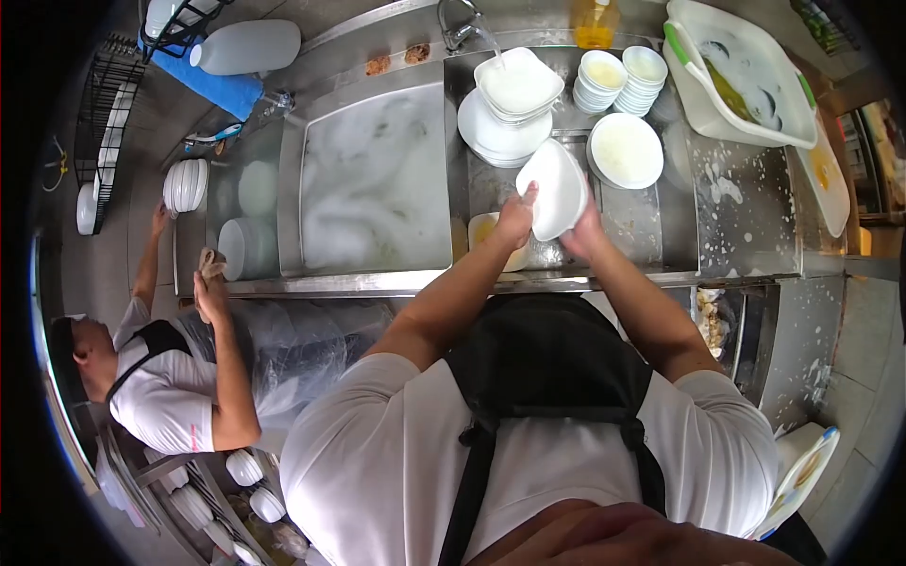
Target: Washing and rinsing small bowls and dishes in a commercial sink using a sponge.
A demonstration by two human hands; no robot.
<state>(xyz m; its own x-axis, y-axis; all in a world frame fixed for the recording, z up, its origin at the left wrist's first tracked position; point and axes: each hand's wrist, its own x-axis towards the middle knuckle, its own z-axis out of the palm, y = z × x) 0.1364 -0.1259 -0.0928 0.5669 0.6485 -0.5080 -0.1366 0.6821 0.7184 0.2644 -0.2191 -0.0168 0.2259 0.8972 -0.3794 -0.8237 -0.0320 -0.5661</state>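
Observation:
Between my left hand and my right hand is a white square dish, tilted and gripped at its two sides. It is over the right sink basin. Behind it, tap water runs from a metal faucet onto stacked square bowls, which rest on round white plates. Right of these stand two stacks of small bowls and a stack of larger round bowls. A dish with yellowish liquid lies partly behind my left forearm.
A sink of cloudy, sudsy water lies to the left. A co-worker holds a cloth near a plate stack. A white tub with green handles and a yellow liquid bottle stand at the back right.

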